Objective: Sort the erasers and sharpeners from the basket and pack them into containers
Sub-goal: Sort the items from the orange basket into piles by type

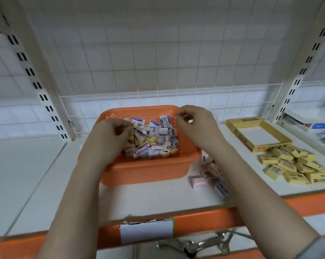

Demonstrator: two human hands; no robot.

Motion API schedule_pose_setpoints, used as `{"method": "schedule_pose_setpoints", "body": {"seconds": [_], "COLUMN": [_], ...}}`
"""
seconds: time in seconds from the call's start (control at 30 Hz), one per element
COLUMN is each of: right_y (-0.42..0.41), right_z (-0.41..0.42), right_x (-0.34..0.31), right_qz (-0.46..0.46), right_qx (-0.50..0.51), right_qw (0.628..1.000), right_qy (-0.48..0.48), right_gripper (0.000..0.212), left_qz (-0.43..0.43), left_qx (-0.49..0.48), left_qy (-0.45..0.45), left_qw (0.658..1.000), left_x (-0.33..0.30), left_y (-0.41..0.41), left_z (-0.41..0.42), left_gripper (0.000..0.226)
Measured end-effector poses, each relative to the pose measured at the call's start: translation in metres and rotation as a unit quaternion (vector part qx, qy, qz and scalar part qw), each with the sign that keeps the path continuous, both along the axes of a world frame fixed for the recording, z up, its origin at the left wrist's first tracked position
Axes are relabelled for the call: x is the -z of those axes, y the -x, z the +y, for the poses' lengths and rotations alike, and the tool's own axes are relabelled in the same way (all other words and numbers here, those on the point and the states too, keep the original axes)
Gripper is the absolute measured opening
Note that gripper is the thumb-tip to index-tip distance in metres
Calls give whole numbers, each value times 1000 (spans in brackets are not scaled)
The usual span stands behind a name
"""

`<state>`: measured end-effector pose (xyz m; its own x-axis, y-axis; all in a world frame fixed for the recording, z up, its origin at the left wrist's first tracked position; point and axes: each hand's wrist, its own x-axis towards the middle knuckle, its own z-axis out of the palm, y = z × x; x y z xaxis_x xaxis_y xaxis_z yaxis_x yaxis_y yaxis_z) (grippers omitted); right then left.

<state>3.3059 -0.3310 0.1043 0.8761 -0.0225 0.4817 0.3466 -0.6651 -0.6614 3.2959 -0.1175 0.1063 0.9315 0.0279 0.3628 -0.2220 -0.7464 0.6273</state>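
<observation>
An orange perforated basket sits on the white shelf, holding several small wrapped erasers in white, blue and yellow. My left hand reaches into the basket's left side, fingers curled down among the erasers; what it grips is hidden. My right hand hovers over the basket's back right corner, fingers pinched together, with something small and reddish between them that is too blurred to name. A yellow cardboard box with a white floor stands open to the right. A pile of yellow erasers lies in front of it.
Pink and white erasers lie on the shelf just right of the basket, partly under my right forearm. Slotted uprights and a wire grid back the shelf. Packaged goods sit at far right. The orange shelf edge carries a white label.
</observation>
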Motion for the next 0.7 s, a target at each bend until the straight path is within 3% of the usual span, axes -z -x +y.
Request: {"method": "schedule_pose_setpoints", "body": {"seconds": [0.1,0.23,0.3,0.37,0.5,0.7], "right_y": [-30,-66,-76,-81,-80,-74], "right_z": [22,38,43,45,43,37], "right_x": [-5,4,8,9,9,2], "right_qz": [85,223,253,269,245,150], "right_qx": [-32,-60,-68,-76,-78,-48], "right_qw": [982,860,811,784,790,814], "right_qy": [168,455,523,554,557,559], "right_gripper": [19,26,32,40,43,18], "left_qz": [17,35,56,73,77,76], "left_qx": [-16,-15,-16,-12,-12,26], "left_qy": [0,-25,-39,-41,-47,-52], "left_qw": [1000,999,998,996,996,995], "left_x": [9,12,11,10,12,9], "left_y": [-2,1,2,2,0,-2], "left_z": [6,3,2,3,3,5], "left_gripper": [19,21,22,21,21,20]}}
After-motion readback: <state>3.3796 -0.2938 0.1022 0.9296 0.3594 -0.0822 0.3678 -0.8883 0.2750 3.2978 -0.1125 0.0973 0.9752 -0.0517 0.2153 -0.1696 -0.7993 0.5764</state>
